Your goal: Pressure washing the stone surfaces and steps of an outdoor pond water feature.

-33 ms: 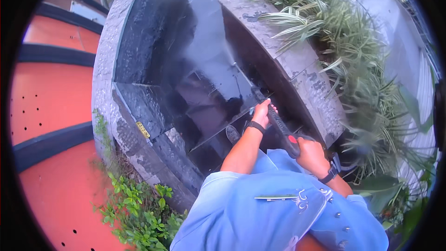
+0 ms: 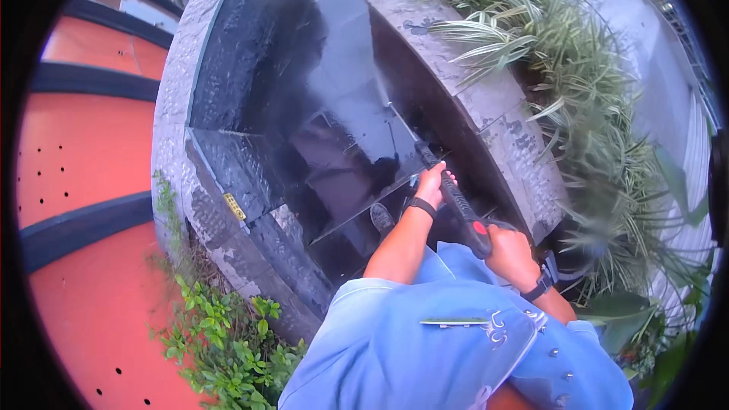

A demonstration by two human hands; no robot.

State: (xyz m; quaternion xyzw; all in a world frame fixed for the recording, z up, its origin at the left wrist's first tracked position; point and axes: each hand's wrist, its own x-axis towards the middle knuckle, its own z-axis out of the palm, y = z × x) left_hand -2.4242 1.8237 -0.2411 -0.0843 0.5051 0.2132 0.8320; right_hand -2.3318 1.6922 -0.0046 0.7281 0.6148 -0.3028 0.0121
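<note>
Both my hands hold a black pressure washer gun (image 2: 454, 201) with a red round spot near its rear end. My left hand (image 2: 431, 186), with a dark band at the wrist, wraps round the ribbed barrel. Farther back, my right hand (image 2: 510, 258) is closed on the rear grip; a dark watch sits on that wrist. A thin metal lance (image 2: 402, 121) runs forward from the barrel, and a pale spray (image 2: 381, 87) fans from its tip. The spray meets the wet, dark floor (image 2: 342, 137) between low stone walls. How my right fingers sit on the trigger is hidden.
A curved stone wall (image 2: 173, 99) bounds the left, with a small yellow plate (image 2: 234, 206) on it. Another stone ledge (image 2: 486, 99) runs along the right, overhung by striped leafy plants (image 2: 562, 83). Orange panels (image 2: 95, 144) and a green shrub (image 2: 220, 342) lie left. My shoe (image 2: 381, 219) shows below.
The whole view has shifted very slightly, and the lance tip sits a little farther right. Both hands keep the same hold on the gun.
</note>
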